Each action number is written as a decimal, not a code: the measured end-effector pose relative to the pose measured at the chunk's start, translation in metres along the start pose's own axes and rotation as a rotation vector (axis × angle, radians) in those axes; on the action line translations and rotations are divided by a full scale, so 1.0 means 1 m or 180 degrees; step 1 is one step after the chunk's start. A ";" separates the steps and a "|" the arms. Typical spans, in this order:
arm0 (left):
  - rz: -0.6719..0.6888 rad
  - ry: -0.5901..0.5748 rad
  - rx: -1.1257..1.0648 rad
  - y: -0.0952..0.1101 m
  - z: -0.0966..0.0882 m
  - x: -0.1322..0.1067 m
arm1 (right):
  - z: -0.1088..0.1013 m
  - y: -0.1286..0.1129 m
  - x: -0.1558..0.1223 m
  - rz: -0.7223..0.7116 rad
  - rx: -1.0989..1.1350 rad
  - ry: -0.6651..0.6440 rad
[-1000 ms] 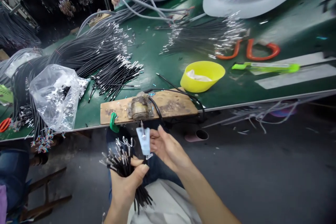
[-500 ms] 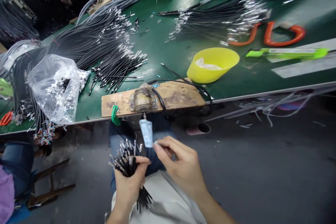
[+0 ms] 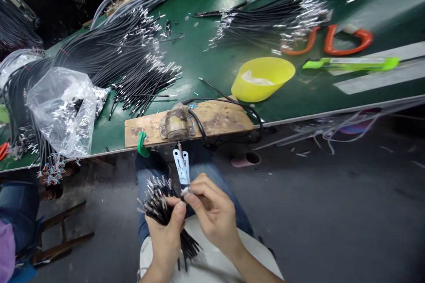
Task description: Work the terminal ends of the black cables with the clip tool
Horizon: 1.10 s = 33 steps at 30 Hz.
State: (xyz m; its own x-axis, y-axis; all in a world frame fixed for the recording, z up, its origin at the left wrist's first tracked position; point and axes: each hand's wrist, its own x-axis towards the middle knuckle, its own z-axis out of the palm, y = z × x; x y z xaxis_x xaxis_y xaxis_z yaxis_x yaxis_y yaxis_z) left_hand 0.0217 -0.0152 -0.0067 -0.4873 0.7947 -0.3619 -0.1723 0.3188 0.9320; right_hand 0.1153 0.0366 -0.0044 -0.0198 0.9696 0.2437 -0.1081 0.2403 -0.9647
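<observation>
My left hand (image 3: 168, 234) is wrapped round a bundle of short black cables (image 3: 156, 199) with silvery stripped ends pointing up. Its thumb and forefinger meet near the fingertips of my right hand (image 3: 212, 216). Those right fingers are pinched together at a small whitish bit, too small to name. Just above them hangs a light blue clothespin-like clip (image 3: 181, 166), attached to the thin shaft of a small, worn motor (image 3: 177, 124). The motor is fixed on a wooden board (image 3: 222, 117) at the table edge. Whether the whitish bit touches the clip I cannot tell.
On the green table (image 3: 199, 62) lie black cable bundles (image 3: 142, 84), a clear plastic bag (image 3: 63, 110), a yellow cup (image 3: 262, 79), orange-handled scissors (image 3: 348, 42) and a bright green cutter (image 3: 352, 63). A green clamp (image 3: 142, 143) grips the board. Another person's leg (image 3: 18, 199) shows at left.
My right hand has moved left and down, to my left fingertips. The clip, blurred before, now shows clearly with its two holes. The view has shifted slightly.
</observation>
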 end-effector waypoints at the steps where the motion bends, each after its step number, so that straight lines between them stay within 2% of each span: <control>1: -0.0066 -0.0102 -0.0071 0.000 0.001 -0.001 | 0.002 0.002 -0.002 0.0263 0.0341 -0.0083; 5: -0.0213 -0.0442 -0.0340 0.001 0.002 0.000 | 0.003 0.011 -0.004 0.1485 0.1805 -0.0575; 7: -0.0282 -0.0537 -0.0336 0.000 0.000 0.004 | 0.000 0.013 -0.003 0.1764 0.2031 -0.0637; 8: -0.0344 -0.0571 -0.0311 -0.001 -0.001 0.006 | -0.002 0.014 -0.002 0.1752 0.1991 -0.0642; 14: -0.0751 -0.0824 -0.0194 -0.012 -0.006 0.020 | -0.009 0.009 0.005 0.0962 0.1113 -0.0593; 18: -0.0398 -0.0680 -0.0129 -0.005 -0.002 0.012 | 0.000 0.006 0.001 0.0679 0.0813 -0.0206; 22: -0.0171 -0.0433 -0.0090 0.008 0.001 0.003 | 0.001 0.006 -0.003 -0.0588 -0.0129 0.0347; 23: -0.0174 -0.0463 -0.0067 0.010 0.000 0.004 | -0.001 0.006 -0.002 -0.0778 -0.0216 0.0286; 24: -0.0201 -0.0524 -0.0050 0.012 -0.002 0.006 | -0.004 0.006 0.000 -0.0767 -0.0165 0.0086; 25: -0.0238 -0.0600 -0.0049 0.013 -0.005 0.010 | -0.008 0.006 0.003 -0.0539 0.0011 -0.0236; 27: -0.0384 -0.0798 -0.0042 0.015 -0.010 0.022 | -0.016 0.006 0.012 0.0322 0.0542 -0.0977; 29: -0.0600 -0.0970 0.0040 0.015 -0.015 0.034 | -0.023 0.006 0.023 0.1107 0.0923 -0.1484; 31: -0.0663 -0.0877 0.0157 0.014 -0.017 0.037 | -0.026 0.004 0.036 0.1435 0.0913 -0.1439; 33: -0.0212 -0.0422 0.0127 0.015 -0.016 0.031 | -0.025 0.001 0.048 0.1407 0.0660 -0.1011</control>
State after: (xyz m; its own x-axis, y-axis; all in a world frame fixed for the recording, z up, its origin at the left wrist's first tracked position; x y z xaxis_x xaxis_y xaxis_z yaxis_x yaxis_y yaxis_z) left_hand -0.0094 0.0062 -0.0042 -0.3582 0.8315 -0.4246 -0.1652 0.3912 0.9054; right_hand 0.1390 0.0848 0.0044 -0.4011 0.9070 -0.1285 -0.2136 -0.2291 -0.9497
